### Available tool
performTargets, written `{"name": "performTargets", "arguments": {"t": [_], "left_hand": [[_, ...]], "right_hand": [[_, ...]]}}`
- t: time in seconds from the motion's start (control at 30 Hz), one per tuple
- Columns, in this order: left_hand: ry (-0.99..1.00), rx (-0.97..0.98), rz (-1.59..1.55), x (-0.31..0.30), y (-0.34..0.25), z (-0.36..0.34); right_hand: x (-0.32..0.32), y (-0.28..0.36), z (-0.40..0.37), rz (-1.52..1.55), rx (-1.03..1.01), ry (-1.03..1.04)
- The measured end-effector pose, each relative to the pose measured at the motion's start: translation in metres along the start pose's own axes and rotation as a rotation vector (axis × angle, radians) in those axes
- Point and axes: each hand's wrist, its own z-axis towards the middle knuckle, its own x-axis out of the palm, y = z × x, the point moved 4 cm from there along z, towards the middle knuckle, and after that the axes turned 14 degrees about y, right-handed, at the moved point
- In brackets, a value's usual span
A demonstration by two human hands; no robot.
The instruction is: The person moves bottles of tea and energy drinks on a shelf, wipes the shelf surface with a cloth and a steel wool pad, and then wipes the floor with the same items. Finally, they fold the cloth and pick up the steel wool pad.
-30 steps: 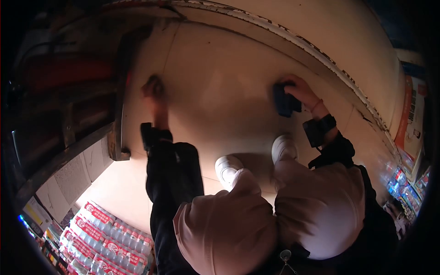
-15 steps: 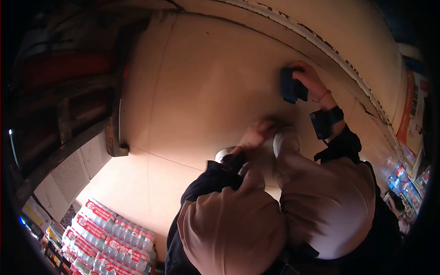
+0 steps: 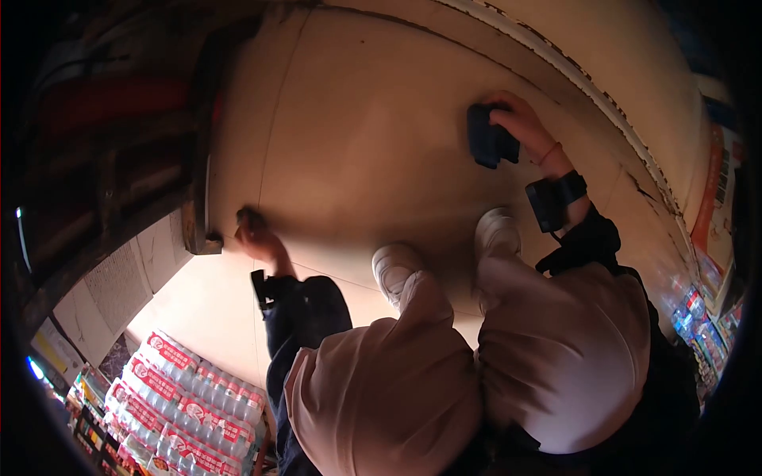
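Note:
Out to the right, my right hand (image 3: 520, 127) grips a dark blue, blocky object (image 3: 486, 139) just over the tan floor. What kind of object it is does not show clearly. My left hand (image 3: 258, 240) reaches out to the left, close to the foot of a dark wooden frame. Its fingers are closed around a small dark object (image 3: 249, 216), too blurred to name. Both wrists carry black strapped devices, and my white shoes (image 3: 397, 274) stand on the floor between the hands.
A dark wooden frame (image 3: 194, 206) rises at the left, with papers beneath it. Shrink-wrapped bottle packs (image 3: 190, 404) are stacked at the lower left. A chipped pale ledge (image 3: 587, 87) curves along the upper right. Colourful packages (image 3: 698, 333) stand at the right edge.
My left hand has swung from beside my shoes far to the left, and a small dark object now shows in it. My right hand has shifted slightly up and left with the blue object.

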Motion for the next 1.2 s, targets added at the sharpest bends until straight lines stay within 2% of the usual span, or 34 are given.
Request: {"name": "performTargets", "arguments": {"t": [0.07, 0.13, 0.17, 0.2, 0.23, 0.27, 0.33, 0.37, 0.43, 0.47, 0.6, 0.67, 0.7, 0.73, 0.8, 0.83, 0.87, 0.93, 0.97, 1.07, 1.13, 1.2], "left_hand": [[0.138, 0.153, -0.414, 0.02, -0.048, -0.026], [0.3, 0.368, -0.43, 0.046, -0.103, -0.063], [0.426, 0.336, -0.692, 0.06, -0.138, -0.089], [0.609, 0.416, -0.613, 0.066, -0.172, -0.116], [0.973, 0.007, -1.214, 0.102, -0.179, -0.154], [0.977, 0.676, -0.446, 0.088, -0.214, -0.172], [1.246, 0.929, -0.536, 0.081, -0.255, -0.204], [1.248, 0.931, -0.536, 0.074, -0.258, -0.203], [1.116, 1.194, -0.368, 0.061, -0.263, -0.207], [1.115, 1.194, -0.37, 0.06, -0.26, -0.203], [0.828, 0.844, -0.353, 0.074, -0.203, -0.146], [0.558, 0.724, -0.402, 0.06, -0.168, -0.099], [0.63, 0.36, -0.775, 0.077, -0.119, -0.08], [0.427, 0.529, -0.316, 0.039, -0.131, -0.052], [0.376, 0.274, -0.303, 0.016, -0.106, -0.019], [0.245, 0.275, -0.324, 0.011, -0.094, -0.009], [0.21, 0.122, -0.418, 0.013, -0.081, 0.0], [0.25, -0.002, -0.832, 0.019, -0.085, 0.003], [0.251, -0.003, -0.84, 0.016, -0.098, 0.002], [0.45, 0.016, -1.055, 0.022, -0.148, -0.009], [0.557, -0.058, -1.313, 0.032, -0.168, -0.02], [0.838, -0.315, -1.82, 0.041, -0.191, -0.034]], "right_hand": [[0.003, 0.0, 0.0, 0.019, 0.0, 0.016], [0.005, 0.001, -0.001, 0.037, 0.0, 0.028], [0.005, 0.001, -0.002, 0.049, 0.006, 0.033], [0.005, 0.0, -0.003, 0.061, 0.012, 0.039], [0.005, -0.001, -0.004, 0.061, 0.011, 0.039], [0.004, -0.001, -0.005, 0.038, -0.001, 0.028], [0.003, -0.004, -0.007, 0.018, -0.014, 0.014], [0.002, -0.006, -0.008, 0.027, -0.025, 0.013], [0.0, -0.009, -0.01, 0.031, -0.035, 0.013], [-0.002, -0.01, -0.012, -0.002, -0.019, 0.008], [-0.008, -0.011, -0.017, -0.045, 0.024, -0.018], [-0.006, -0.011, -0.015, -0.018, 0.011, -0.015], [-0.003, -0.012, -0.013, 0.009, -0.002, -0.011], [0.001, -0.012, -0.012, 0.01, -0.004, -0.01], [0.012, -0.013, -0.007, 0.122, 0.016, 0.021], [0.016, -0.008, -0.007, 0.121, 0.014, 0.021], [0.022, -0.001, -0.008, 0.16, 0.002, 0.082], [0.024, 0.008, -0.009, 0.191, -0.011, 0.135], [0.023, 0.011, -0.01, 0.242, 0.004, 0.152], [0.017, 0.012, -0.01, 0.298, -0.015, 0.167], [0.011, 0.018, -0.015, 0.307, -0.047, 0.156], [0.008, 0.035, -0.03, 0.498, -0.013, 0.126]]}}
